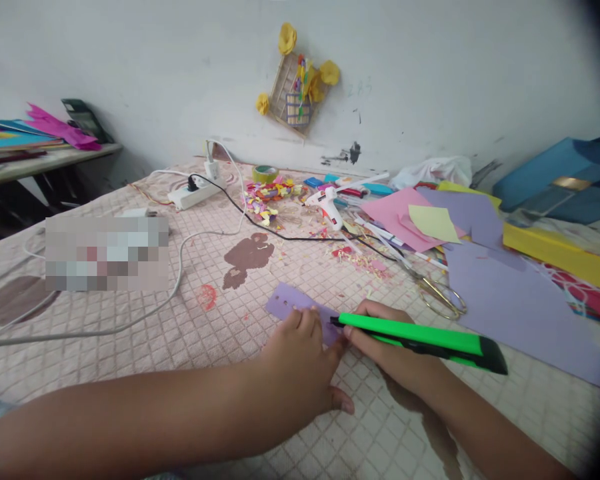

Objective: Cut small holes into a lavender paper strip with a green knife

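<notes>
A purple paper strip (pixel 281 301) with several small holes along it lies flat on the tablecloth. My left hand (pixel 303 357) holds it down, fingers bent over the strip and the thumb sticking out to the side. In my right hand (pixel 380 333) is a green-and-black tool that looks like a utility knife (pixel 415 331), gripped between thumb and fingers. Its black tip is at the strip, beside my left fingers. Whether a blade is out cannot be made out. Gold-handled scissors (pixel 443 299) rest to the right of my right hand.
A white glue gun (pixel 327 205) lies behind my hands, its black cord crossing the cloth to a power strip (pixel 199 191). Paper scraps (pixel 267 197) and green tape (pixel 265 174) lie near the wall. Purple sheets (pixel 520 300) spread at right. A grey cable (pixel 180 270) runs along the left.
</notes>
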Available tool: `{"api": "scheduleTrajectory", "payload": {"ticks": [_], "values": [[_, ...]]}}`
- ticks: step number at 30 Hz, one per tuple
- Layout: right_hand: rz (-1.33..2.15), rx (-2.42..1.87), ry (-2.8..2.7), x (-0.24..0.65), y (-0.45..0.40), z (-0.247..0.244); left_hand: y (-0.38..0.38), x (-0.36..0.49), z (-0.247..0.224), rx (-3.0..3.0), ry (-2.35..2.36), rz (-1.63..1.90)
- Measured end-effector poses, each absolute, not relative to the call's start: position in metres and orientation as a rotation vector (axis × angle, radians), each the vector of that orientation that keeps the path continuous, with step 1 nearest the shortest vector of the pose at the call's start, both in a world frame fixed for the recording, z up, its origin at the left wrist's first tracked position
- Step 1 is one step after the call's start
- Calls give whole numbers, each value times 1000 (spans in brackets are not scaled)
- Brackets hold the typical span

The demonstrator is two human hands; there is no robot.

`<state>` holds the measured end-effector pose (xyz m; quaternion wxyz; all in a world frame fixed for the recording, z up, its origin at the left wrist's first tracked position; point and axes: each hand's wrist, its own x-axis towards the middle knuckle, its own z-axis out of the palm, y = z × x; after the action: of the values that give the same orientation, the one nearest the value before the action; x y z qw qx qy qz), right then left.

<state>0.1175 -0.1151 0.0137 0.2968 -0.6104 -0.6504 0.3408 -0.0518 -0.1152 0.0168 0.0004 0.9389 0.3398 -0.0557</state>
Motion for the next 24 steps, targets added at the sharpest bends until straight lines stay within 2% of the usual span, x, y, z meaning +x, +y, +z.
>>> {"api": "scheduleTrajectory", "payload": {"ticks": [10,24], "values": [[548,-1774,-1926,123,-124,-14,-118,-46,19,2936,1072,-207],[634,-1771,-1935,117,-136,7,-118,-46,22,2993,1014,-272]]}}
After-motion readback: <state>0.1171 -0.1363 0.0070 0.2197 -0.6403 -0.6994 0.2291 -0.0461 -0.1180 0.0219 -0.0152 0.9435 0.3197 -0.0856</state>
